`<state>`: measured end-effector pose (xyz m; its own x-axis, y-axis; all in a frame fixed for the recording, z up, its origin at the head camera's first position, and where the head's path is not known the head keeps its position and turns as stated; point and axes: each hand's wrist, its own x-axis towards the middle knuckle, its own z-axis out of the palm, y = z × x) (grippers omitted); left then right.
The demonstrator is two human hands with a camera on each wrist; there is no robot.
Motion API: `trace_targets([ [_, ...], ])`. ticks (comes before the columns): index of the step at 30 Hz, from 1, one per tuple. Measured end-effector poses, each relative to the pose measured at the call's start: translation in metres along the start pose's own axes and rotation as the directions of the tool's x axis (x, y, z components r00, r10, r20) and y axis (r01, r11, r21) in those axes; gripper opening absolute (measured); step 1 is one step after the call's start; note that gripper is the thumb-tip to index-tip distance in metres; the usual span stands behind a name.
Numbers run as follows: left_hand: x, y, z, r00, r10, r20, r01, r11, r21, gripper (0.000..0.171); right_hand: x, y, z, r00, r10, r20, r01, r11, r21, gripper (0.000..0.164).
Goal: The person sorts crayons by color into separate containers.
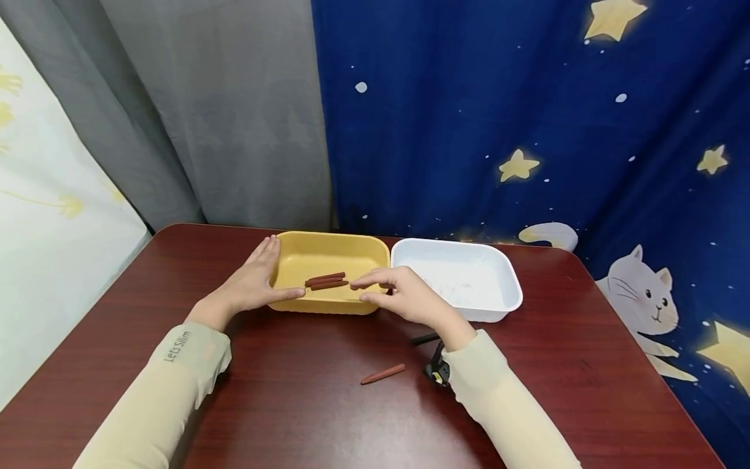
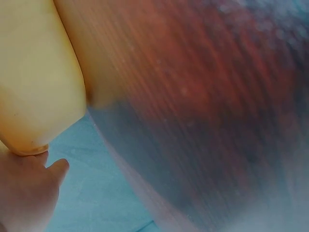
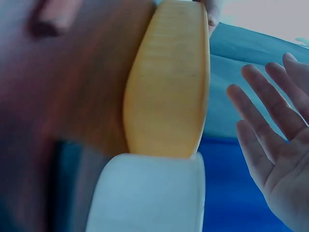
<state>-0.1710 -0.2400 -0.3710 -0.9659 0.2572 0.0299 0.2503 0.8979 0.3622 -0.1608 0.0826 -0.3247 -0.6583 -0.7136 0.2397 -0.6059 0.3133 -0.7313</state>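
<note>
A yellow plastic bin (image 1: 328, 305) stands toward the back of the table, with several reddish-brown crayon-like sticks (image 1: 327, 282) lying together on its floor. My left hand (image 1: 252, 277) spans the bin's left end, fingers straight along the side and thumb reaching over the front rim. Over the right end of the bin is my right hand (image 1: 404, 293), fingers extended toward the sticks. In the right wrist view that hand's palm (image 3: 285, 164) shows spread fingers with nothing between them. Another reddish-brown stick (image 1: 383, 374) lies on the table in front of the bin.
A white bin (image 1: 492, 314) adjoins the yellow one on the right, with faint marks on its floor. Beside the right cuff sits a small black device (image 1: 438, 371). Grey and blue curtains (image 1: 422, 130) hang behind the dark red table (image 1: 293, 404).
</note>
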Motion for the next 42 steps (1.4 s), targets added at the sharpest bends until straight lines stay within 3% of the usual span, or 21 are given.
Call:
trace_targets([
  [7, -0.001, 0.000, 0.000, 1.000, 0.001, 0.025, 0.000, 1.000, -0.010, 0.122, -0.039, 0.009, 0.001, 0.999, 0.010, 0.041, -0.011, 1.000, 0.024, 0.025],
  [16, -0.002, -0.002, -0.001, 1.000, -0.009, 0.022, 0.009, 1.000, -0.007, 0.121, -0.066, 0.016, 0.009, 0.984, 0.044, 0.172, -0.033, 0.997, -0.066, 0.023],
  [24, -0.001, -0.004, 0.001, 1.000, -0.001, 0.010, 0.001, 1.000, -0.006, 0.121, -0.074, 0.022, 0.012, 0.924, 0.061, 0.377, -0.013, 0.992, -0.128, 0.020],
  [31, -0.001, -0.003, 0.000, 1.000, -0.011, 0.010, 0.011, 1.000, -0.012, 0.121, -0.074, 0.022, 0.012, 0.893, 0.126, 0.431, -0.069, 0.987, -0.144, 0.019],
  [36, 0.001, -0.001, -0.002, 1.000, -0.001, 0.024, 0.001, 1.000, -0.010, 0.122, -0.076, 0.018, 0.014, 0.874, 0.192, 0.447, -0.107, 0.972, -0.209, 0.016],
  [42, 0.003, -0.001, -0.002, 1.000, -0.003, 0.028, 0.003, 1.000, -0.005, 0.122, -0.076, 0.013, 0.019, 0.880, 0.213, 0.426, -0.075, 0.945, -0.317, 0.016],
])
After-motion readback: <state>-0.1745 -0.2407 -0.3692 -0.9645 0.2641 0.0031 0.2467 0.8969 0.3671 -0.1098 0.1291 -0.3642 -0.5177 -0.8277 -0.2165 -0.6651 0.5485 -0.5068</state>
